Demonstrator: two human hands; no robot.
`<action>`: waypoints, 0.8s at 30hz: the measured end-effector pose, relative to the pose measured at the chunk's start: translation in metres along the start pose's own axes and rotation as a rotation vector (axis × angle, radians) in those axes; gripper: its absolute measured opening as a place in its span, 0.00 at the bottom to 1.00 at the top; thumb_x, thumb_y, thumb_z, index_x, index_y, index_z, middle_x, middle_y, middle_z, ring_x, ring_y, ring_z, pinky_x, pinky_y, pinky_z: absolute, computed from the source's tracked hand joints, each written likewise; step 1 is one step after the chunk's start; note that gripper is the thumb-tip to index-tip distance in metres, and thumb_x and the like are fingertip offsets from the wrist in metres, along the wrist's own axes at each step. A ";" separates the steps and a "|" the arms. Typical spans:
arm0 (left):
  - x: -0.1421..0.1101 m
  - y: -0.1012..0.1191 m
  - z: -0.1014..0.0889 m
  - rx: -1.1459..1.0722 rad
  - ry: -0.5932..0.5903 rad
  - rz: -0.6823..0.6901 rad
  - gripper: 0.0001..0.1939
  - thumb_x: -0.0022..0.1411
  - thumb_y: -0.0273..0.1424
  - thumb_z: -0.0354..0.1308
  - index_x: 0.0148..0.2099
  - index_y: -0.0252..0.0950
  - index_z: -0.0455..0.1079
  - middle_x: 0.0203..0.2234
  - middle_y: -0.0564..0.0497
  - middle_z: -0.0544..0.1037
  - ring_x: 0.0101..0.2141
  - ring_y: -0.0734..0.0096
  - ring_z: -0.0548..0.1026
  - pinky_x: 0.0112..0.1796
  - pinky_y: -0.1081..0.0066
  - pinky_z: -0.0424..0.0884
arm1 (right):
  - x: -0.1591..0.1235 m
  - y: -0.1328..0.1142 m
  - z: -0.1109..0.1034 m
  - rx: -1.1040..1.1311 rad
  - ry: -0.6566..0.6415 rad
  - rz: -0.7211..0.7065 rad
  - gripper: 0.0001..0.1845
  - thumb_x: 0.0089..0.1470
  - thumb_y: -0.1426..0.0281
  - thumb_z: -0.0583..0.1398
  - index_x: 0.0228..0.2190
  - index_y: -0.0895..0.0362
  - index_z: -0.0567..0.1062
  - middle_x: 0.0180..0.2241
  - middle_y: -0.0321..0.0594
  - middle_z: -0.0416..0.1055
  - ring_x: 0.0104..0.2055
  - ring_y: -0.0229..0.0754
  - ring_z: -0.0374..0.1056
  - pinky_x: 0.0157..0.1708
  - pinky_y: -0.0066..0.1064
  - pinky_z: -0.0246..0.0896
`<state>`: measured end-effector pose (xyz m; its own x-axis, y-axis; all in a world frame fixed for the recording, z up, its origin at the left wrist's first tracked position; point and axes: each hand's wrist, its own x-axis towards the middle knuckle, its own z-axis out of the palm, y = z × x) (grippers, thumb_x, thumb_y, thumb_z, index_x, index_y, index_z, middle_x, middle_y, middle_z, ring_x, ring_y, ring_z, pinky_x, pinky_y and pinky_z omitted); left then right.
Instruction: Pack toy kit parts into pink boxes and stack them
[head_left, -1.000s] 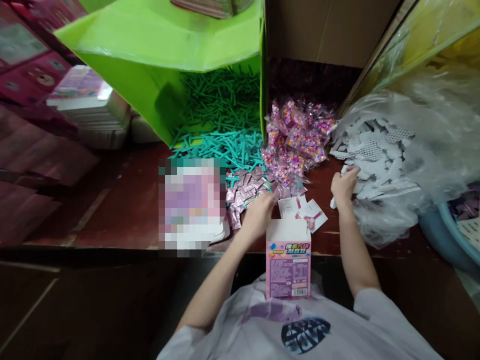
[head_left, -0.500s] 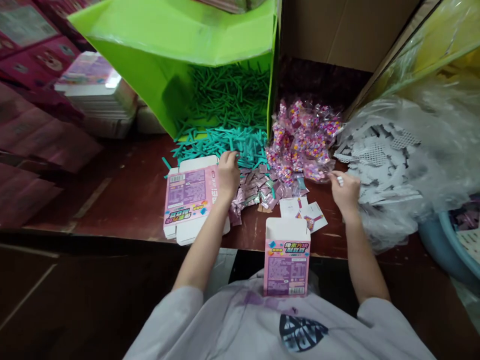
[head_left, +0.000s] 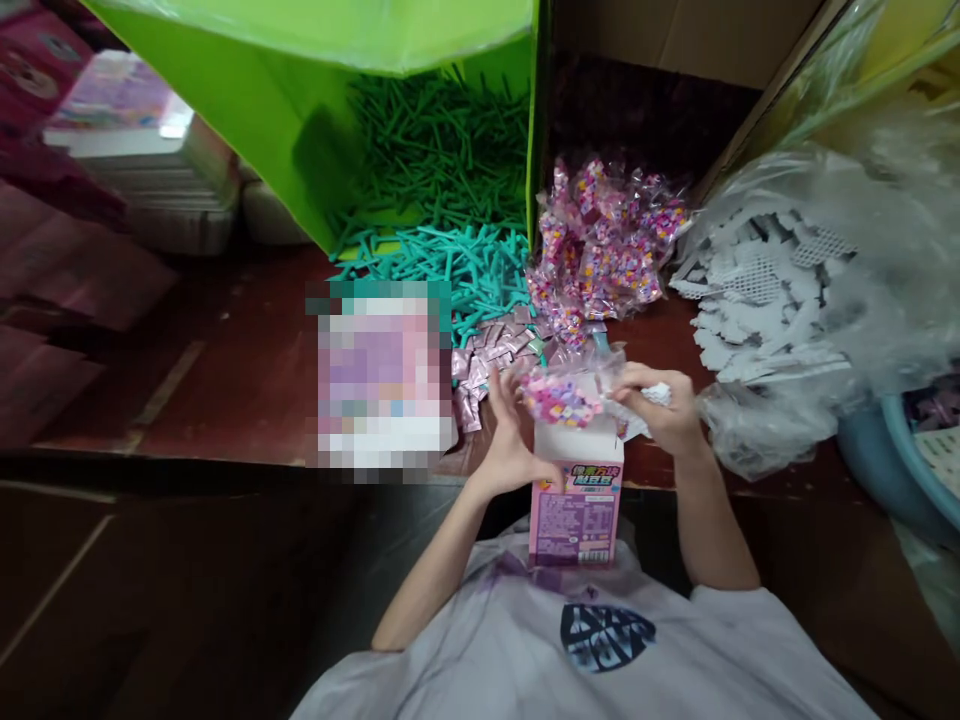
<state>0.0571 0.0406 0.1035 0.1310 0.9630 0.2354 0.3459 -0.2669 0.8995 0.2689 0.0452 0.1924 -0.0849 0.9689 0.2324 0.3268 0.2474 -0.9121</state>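
An upright pink and purple box (head_left: 574, 515) stands against my shirt, with its white flap raised. My left hand (head_left: 514, 450) is at the box's left side, fingers spread and thumb across the upper front; whether it presses on the box I cannot tell. Pinched in my right hand (head_left: 667, 405) is a clear bag of colourful beads (head_left: 561, 400), held just above the box's top. A small white piece (head_left: 657, 394) also shows in the right hand's fingers. Behind the bag, small pinkish sachets (head_left: 495, 350) lie in a heap, partly hidden.
A green bin (head_left: 300, 130) spills teal sticks (head_left: 465, 255) onto the table. More bead bags (head_left: 600, 250) are piled beside it. White mesh pieces (head_left: 750, 270) lie in plastic at right, near a blue tub (head_left: 870, 480). A blurred-out flat stack (head_left: 382, 380) lies at left.
My right hand has brought a bead bag from the pile towards me, over the box. My left hand has left the teal sticks, come to the box and spread its fingers.
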 end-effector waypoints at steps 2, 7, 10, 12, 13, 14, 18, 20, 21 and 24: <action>0.005 0.010 -0.006 -0.111 0.125 0.009 0.58 0.45 0.52 0.68 0.70 0.42 0.42 0.59 0.37 0.62 0.59 0.52 0.64 0.55 0.57 0.66 | 0.005 0.012 0.018 0.165 -0.103 0.056 0.20 0.51 0.51 0.62 0.26 0.54 0.80 0.25 0.38 0.74 0.28 0.40 0.68 0.32 0.33 0.65; 0.011 0.009 -0.020 -0.206 0.282 -0.068 0.43 0.55 0.48 0.62 0.68 0.43 0.50 0.60 0.42 0.64 0.58 0.54 0.66 0.55 0.60 0.66 | -0.007 0.056 0.032 0.240 -0.134 0.139 0.31 0.53 0.44 0.55 0.43 0.55 0.78 0.27 0.37 0.70 0.29 0.38 0.65 0.33 0.31 0.63; 0.008 -0.004 -0.023 -0.195 0.177 -0.077 0.42 0.53 0.45 0.65 0.66 0.40 0.55 0.56 0.41 0.69 0.55 0.56 0.69 0.54 0.63 0.67 | -0.033 0.071 0.031 0.113 0.081 0.250 0.33 0.52 0.50 0.60 0.54 0.55 0.70 0.27 0.35 0.70 0.29 0.39 0.66 0.36 0.33 0.64; 0.007 -0.012 -0.021 -0.203 0.055 -0.057 0.42 0.51 0.43 0.67 0.64 0.38 0.56 0.50 0.41 0.72 0.48 0.60 0.73 0.49 0.65 0.71 | -0.052 0.075 0.035 0.044 0.250 0.341 0.37 0.47 0.54 0.65 0.56 0.56 0.67 0.23 0.33 0.69 0.26 0.41 0.65 0.33 0.33 0.64; 0.009 -0.015 -0.019 -0.184 -0.002 -0.044 0.41 0.50 0.42 0.68 0.62 0.37 0.58 0.47 0.42 0.73 0.46 0.61 0.74 0.47 0.65 0.71 | -0.061 0.076 0.037 0.013 0.314 0.359 0.37 0.44 0.55 0.67 0.54 0.56 0.69 0.23 0.33 0.70 0.25 0.41 0.65 0.31 0.34 0.64; 0.012 -0.017 -0.019 -0.145 -0.049 -0.030 0.38 0.49 0.41 0.69 0.59 0.36 0.61 0.44 0.43 0.74 0.44 0.62 0.74 0.46 0.65 0.72 | -0.067 0.077 0.038 -0.017 0.355 0.354 0.34 0.42 0.57 0.69 0.50 0.56 0.72 0.23 0.34 0.71 0.25 0.42 0.66 0.31 0.34 0.64; 0.029 -0.015 -0.020 0.015 -0.195 0.119 0.21 0.53 0.36 0.67 0.48 0.35 0.71 0.43 0.45 0.73 0.46 0.62 0.73 0.47 0.63 0.70 | -0.079 0.080 0.031 -0.051 0.245 0.191 0.14 0.49 0.61 0.65 0.38 0.55 0.75 0.27 0.37 0.75 0.36 0.45 0.71 0.45 0.38 0.64; 0.035 -0.011 -0.020 0.084 -0.278 0.222 0.17 0.57 0.32 0.64 0.49 0.38 0.73 0.45 0.46 0.70 0.48 0.64 0.71 0.49 0.63 0.69 | -0.079 0.082 0.023 -0.050 0.055 0.144 0.13 0.55 0.64 0.60 0.43 0.54 0.74 0.31 0.38 0.76 0.42 0.45 0.71 0.52 0.41 0.60; 0.035 -0.008 -0.020 0.117 -0.335 0.256 0.17 0.58 0.29 0.62 0.51 0.40 0.73 0.45 0.47 0.68 0.47 0.65 0.70 0.49 0.64 0.69 | -0.079 0.084 0.020 -0.053 -0.028 0.144 0.14 0.56 0.66 0.59 0.46 0.53 0.73 0.35 0.39 0.76 0.45 0.45 0.70 0.54 0.42 0.58; 0.031 -0.002 -0.015 0.200 -0.512 0.259 0.20 0.59 0.26 0.59 0.54 0.40 0.71 0.42 0.48 0.69 0.42 0.68 0.71 0.44 0.67 0.69 | -0.079 0.087 0.016 -0.091 -0.039 0.222 0.20 0.53 0.69 0.61 0.49 0.53 0.71 0.44 0.42 0.73 0.47 0.46 0.69 0.51 0.41 0.61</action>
<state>0.0470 0.0718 0.1146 0.6476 0.7390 0.1860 0.4040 -0.5399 0.7385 0.2892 -0.0094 0.0892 -0.0376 0.9992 0.0144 0.4245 0.0290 -0.9050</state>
